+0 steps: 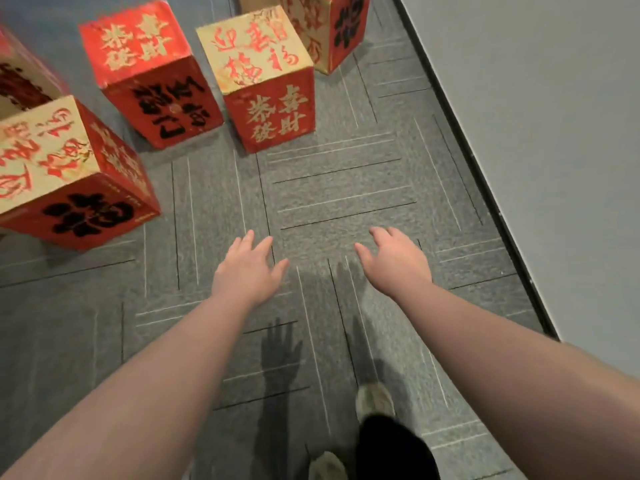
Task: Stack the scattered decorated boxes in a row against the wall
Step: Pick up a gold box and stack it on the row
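Left hand (247, 271) and right hand (394, 263) out over grey carpet (339, 188), fingers loose, nothing held. Decorated boxes (266, 81) scattered ahead (red and gold). Wall (554, 116) at right.

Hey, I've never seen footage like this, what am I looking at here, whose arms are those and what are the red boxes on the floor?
There is one picture, taken by a camera worn on a person's head, looking forward and down. The two bare arms reaching out are that person's own. The left hand and right hand are both open, fingers spread, holding nothing, above a grey carpet. Their shoes show at the bottom edge.

On the carpet stand decorated boxes, red and gold with painted characters: a near box at the left, a red-topped box, a gold-topped box, and a far box nearest the grey wall on the right. Another is cut off at the left edge. None is stacked yet.
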A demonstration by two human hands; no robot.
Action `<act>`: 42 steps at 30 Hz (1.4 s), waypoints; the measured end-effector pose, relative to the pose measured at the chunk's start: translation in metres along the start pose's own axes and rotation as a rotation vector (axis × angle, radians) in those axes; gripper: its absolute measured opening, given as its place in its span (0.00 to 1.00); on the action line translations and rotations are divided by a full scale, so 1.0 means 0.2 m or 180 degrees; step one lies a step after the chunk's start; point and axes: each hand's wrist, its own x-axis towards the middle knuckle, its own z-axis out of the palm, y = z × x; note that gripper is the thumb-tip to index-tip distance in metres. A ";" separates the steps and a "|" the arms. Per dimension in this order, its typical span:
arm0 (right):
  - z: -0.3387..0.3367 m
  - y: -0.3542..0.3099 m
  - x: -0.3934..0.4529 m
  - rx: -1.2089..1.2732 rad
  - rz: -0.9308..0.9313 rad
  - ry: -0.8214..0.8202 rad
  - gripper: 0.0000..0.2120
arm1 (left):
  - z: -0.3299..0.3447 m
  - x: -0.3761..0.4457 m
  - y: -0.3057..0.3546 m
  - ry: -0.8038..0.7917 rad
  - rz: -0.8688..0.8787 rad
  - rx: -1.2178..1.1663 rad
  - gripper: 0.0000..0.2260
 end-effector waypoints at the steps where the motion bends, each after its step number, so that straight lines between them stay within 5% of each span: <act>1: -0.01 -0.05 0.08 -0.0009 -0.0034 -0.0008 0.24 | -0.04 0.07 -0.01 -0.0009 -0.0021 -0.0001 0.28; 26: -0.64 -1.15 2.24 -0.0279 -0.0109 -0.0085 0.26 | -1.14 2.25 -0.19 0.0140 -0.0212 -0.0520 0.31; 42: -0.50 -1.46 3.08 -0.0350 -0.0169 -0.0288 0.32 | -1.20 3.00 -0.33 -0.0151 -0.0812 -0.0506 0.36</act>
